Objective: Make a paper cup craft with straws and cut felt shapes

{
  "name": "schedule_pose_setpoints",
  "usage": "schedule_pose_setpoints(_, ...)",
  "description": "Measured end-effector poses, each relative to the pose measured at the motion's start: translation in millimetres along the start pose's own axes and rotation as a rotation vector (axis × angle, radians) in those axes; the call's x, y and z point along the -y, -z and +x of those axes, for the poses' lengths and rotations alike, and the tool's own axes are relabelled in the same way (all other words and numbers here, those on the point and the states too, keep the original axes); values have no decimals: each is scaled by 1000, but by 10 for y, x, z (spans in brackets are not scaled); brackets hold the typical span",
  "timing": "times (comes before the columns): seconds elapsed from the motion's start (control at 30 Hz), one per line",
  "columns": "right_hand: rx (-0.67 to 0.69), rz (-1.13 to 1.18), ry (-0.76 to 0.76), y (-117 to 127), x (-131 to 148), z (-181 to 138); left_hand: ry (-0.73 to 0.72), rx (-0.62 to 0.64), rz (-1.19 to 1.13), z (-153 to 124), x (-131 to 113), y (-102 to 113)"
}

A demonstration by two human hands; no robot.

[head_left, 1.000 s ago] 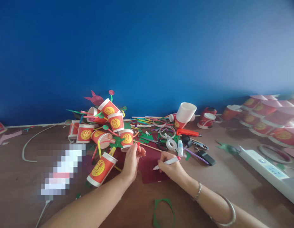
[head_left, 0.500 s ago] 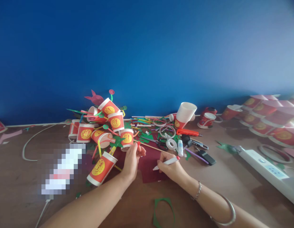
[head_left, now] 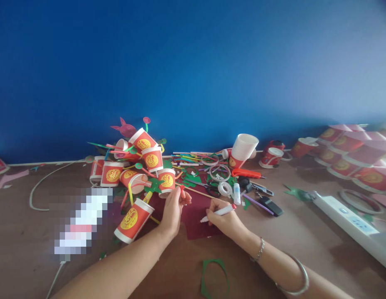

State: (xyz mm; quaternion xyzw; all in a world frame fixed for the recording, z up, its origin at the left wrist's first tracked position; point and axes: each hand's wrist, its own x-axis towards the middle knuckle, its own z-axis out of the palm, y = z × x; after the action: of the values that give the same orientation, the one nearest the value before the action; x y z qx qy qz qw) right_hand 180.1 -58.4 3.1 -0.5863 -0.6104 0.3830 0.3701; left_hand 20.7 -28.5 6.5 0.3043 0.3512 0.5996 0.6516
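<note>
In my right hand point(head_left: 225, 224) is a white marker point(head_left: 224, 211) with a red end, its uncovered tip pointing left, over a dark red sheet of paper point(head_left: 195, 230). My left hand point(head_left: 174, 211) stands on edge at the sheet's left side, fingers curled. A small red marker cap point(head_left: 182, 188) shows between its thumb and fingers. Close to the left wrist leans a red paper cup point(head_left: 133, 221) with a yellow emblem, part of a cluster of cups joined with straws and green paper pieces. Whether the marker tip touches the sheet I cannot tell.
Behind the sheet lie scissors point(head_left: 214, 190), a tape roll point(head_left: 225, 189), a glue tube point(head_left: 237, 194), an orange cutter point(head_left: 247, 172) and keys point(head_left: 270, 206). A stack of cups point(head_left: 244, 149) leans near the blue wall. A power strip point(head_left: 348, 216) lies right; a green paper cutout point(head_left: 205, 278) lies in front.
</note>
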Motion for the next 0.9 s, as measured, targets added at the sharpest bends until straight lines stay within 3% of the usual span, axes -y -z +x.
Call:
schedule_pose_setpoints(0.33,-29,179,-26,57,81,3,-7,-5,19,-14,-16,-18)
schedule_pose_setpoints(0.9,39,27,-7,0,14,24,-1,6,9,-11,-16,-10)
